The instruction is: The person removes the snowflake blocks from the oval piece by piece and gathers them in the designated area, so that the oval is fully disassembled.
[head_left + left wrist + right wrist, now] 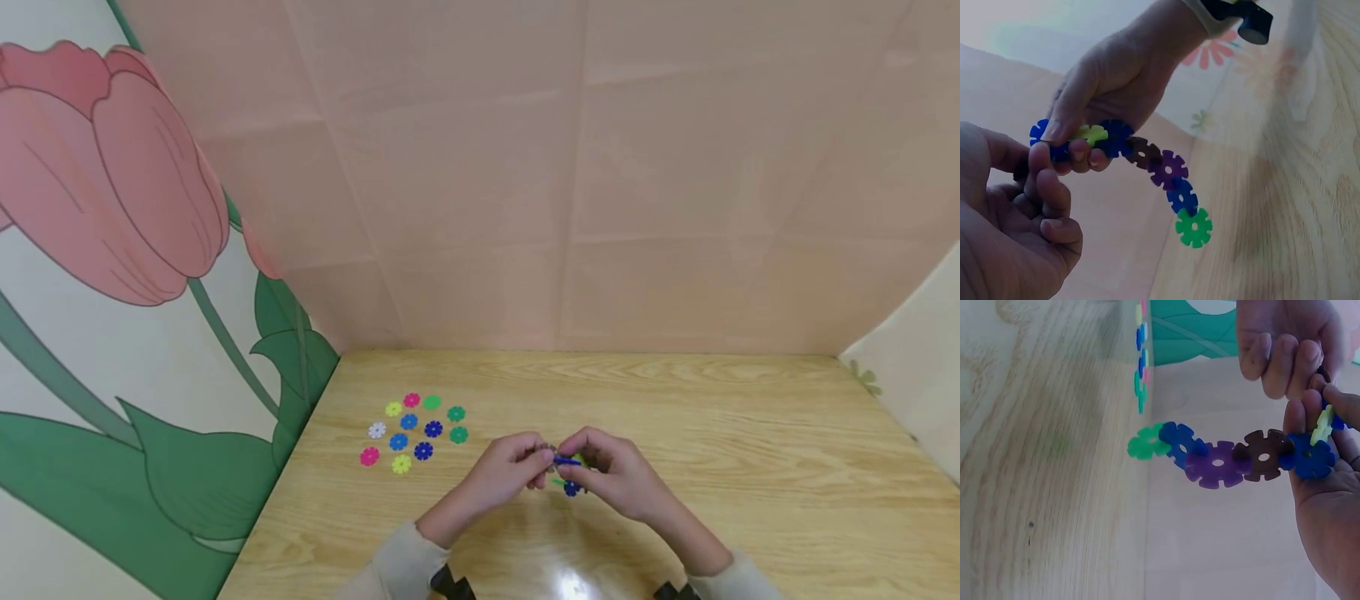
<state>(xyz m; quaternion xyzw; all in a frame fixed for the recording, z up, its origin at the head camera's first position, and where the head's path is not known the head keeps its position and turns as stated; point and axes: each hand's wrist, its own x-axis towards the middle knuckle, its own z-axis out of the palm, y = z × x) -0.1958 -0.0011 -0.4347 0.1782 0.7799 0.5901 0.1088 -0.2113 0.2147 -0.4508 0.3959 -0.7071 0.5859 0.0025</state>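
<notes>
My right hand (611,471) grips one end of a chain of notched plastic snowflake discs, thumb and fingers around its blue and yellow discs. From that hand hang a brown disc (1264,457), a purple disc (1217,464), a blue disc (1182,197) and, at the free end, a green disc (1194,227). My left hand (513,462) pinches a dark disc (1020,172), mostly hidden by its fingers, right at the gripped end of the chain. Fingertips of both hands meet there, above the wooden table.
Left of the hands, loose snowflake discs lie flat on the table (712,433), among them a white disc (377,430), a pink disc (369,456) and a yellow disc (401,464). A pink cloth backdrop (465,208) rises behind; a tulip-printed panel (150,183) stands at the left.
</notes>
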